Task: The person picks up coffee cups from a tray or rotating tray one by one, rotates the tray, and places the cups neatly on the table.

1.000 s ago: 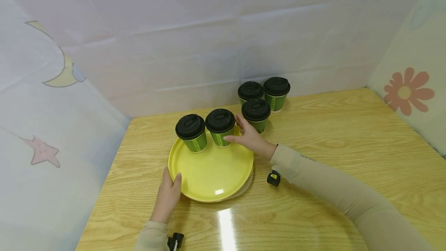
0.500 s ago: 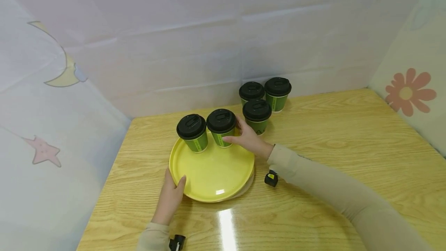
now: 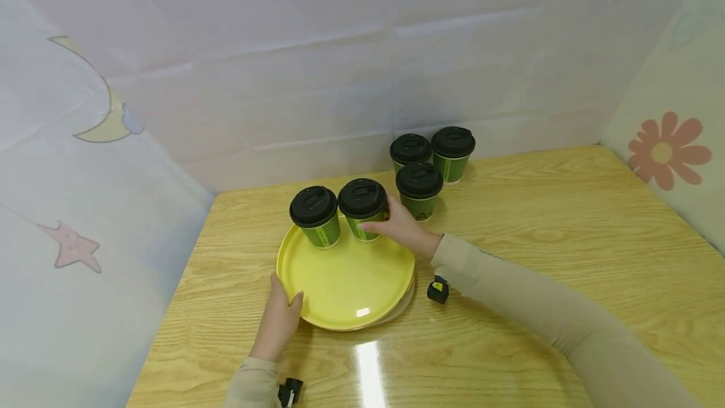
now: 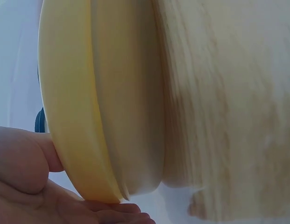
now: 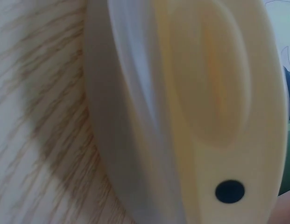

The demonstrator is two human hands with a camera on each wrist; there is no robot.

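Observation:
A round yellow tray point(image 3: 345, 282) lies on a paler round base point(image 3: 399, 310). Two lidded paper coffee cups stand side by side at its far edge: a left cup point(image 3: 320, 232) and a right cup point(image 3: 358, 228), both green with black lids. My right hand point(image 3: 404, 228) grips the right cup, thumb in front and fingers partly hidden behind it. At the tray's near left edge, my left hand point(image 3: 280, 317) rests against the rim. In the left wrist view, its thumb touches the upper rim and its straight fingers point(image 4: 114, 213) lie along the side.
Three more lidded cups stand behind and right of the tray: a nearer cup point(image 3: 419, 203), one against the back point(image 3: 410, 148) and another at its right point(image 3: 451, 165). All is on a wooden table point(image 3: 538, 232) with fabric walls behind and at both sides.
My right hand has closed in on the right cup, its thumb moving slightly left across the front. My left thumb has shifted a little to the right along the rim.

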